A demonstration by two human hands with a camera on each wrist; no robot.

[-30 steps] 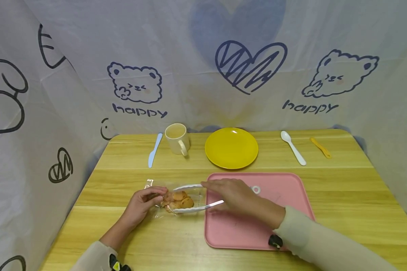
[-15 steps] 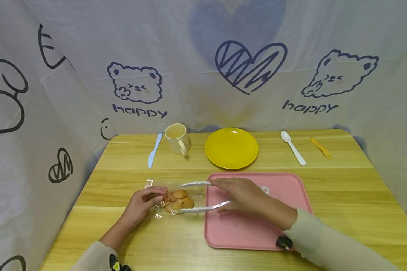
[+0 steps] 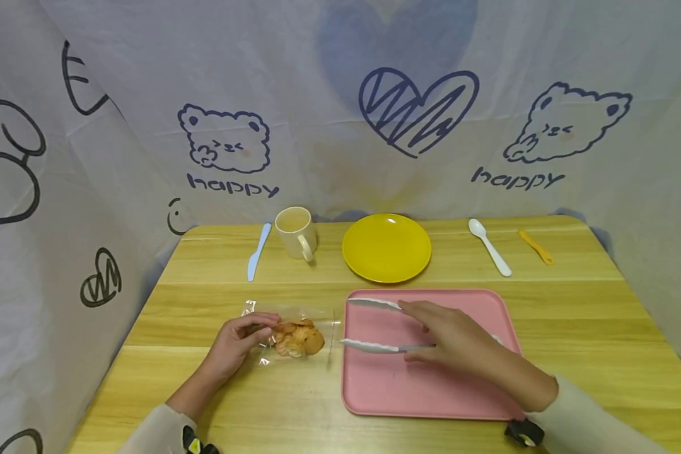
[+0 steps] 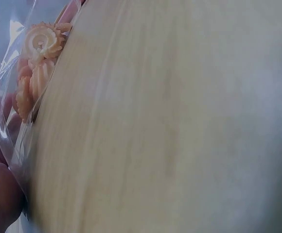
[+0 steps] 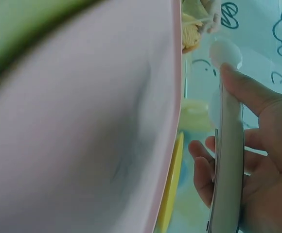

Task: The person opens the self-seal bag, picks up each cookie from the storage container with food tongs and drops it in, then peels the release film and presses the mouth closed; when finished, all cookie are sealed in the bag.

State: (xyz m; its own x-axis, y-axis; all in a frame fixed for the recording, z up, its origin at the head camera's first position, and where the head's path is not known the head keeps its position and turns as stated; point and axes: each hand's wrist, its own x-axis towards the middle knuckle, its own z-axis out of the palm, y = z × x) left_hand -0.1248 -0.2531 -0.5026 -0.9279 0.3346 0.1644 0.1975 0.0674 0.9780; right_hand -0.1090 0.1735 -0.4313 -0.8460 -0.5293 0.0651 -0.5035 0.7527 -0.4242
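Lying between hands (image 3: pixel 239 342) (image 3: pixel 459 337): cookies (image 3: pixel 299 340) (bagged).

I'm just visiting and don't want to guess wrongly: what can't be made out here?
Head view: part of the tongs, hidden behind the right hand.
Head view: how many cookies the clear bag holds, because they overlap.
Left wrist view: much of the left hand, cut off by the left edge.
Right wrist view: most of the yellow plate, behind the pink tray.

R grip (image 3: pixel 454 334) | tongs (image 3: pixel 374 347) bk from cookies (image 3: pixel 302 340) | now over tray (image 3: pixel 397 394)
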